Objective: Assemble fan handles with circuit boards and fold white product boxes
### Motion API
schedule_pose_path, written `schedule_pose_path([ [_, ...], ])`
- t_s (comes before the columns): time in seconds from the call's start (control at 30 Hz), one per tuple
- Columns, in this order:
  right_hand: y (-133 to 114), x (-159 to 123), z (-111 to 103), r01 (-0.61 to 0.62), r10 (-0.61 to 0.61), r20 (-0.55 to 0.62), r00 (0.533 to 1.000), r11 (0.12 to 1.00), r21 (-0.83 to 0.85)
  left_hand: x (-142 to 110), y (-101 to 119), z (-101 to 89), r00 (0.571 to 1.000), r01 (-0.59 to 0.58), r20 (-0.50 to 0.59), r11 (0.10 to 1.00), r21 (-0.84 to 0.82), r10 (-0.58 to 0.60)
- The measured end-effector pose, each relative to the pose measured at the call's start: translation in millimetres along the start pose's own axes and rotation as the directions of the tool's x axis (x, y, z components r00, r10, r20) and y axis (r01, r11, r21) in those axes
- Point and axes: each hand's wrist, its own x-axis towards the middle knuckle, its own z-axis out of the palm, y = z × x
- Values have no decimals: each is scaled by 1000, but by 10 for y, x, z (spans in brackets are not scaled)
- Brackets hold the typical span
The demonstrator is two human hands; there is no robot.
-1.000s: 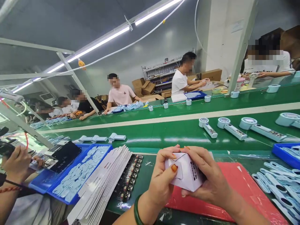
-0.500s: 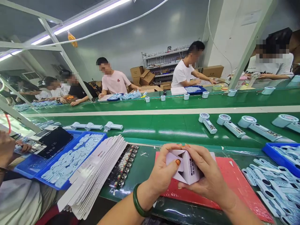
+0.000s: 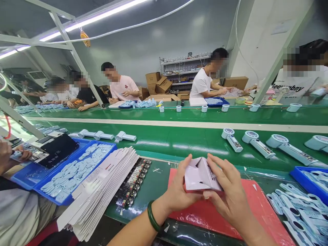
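Observation:
Between my two hands is a small white cardboard box (image 3: 201,174), held above a red mat (image 3: 202,218) on the green bench. My left hand (image 3: 178,186), with a green bangle on the wrist, grips its left side. My right hand (image 3: 228,188) wraps round the right side, its thumb at the lower front edge. Folded flaps show at the end of the box facing me; dark print is partly covered by my right fingers. To the left lie a stack of flat white cartons (image 3: 102,191) and a strip of circuit boards (image 3: 134,182).
Blue trays (image 3: 112,147) of pale blue plastic parts stand at left, beside a co-worker's hand (image 3: 24,153). Loose pale blue covers (image 3: 294,208) lie at right by another blue tray (image 3: 294,171). Handheld fan bodies (image 3: 258,143) rest on the green conveyor (image 3: 174,140). Several people sit opposite.
The box has been tilted, so its flapped end now faces me more and its printed side less. My left thumb has come off the flaps. The view has shifted slightly.

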Motion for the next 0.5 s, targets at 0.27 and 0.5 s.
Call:
schedule_pose_path([
  [0.27,-49,-372,409,-613,719,268,641,271,742,272,-29,294,915,-16,-400,985,-170,-54],
  [0.5,495,209,271,-564,766,61,640,414,715,253,-210,405,877,246,-336,921,-301,-344],
])
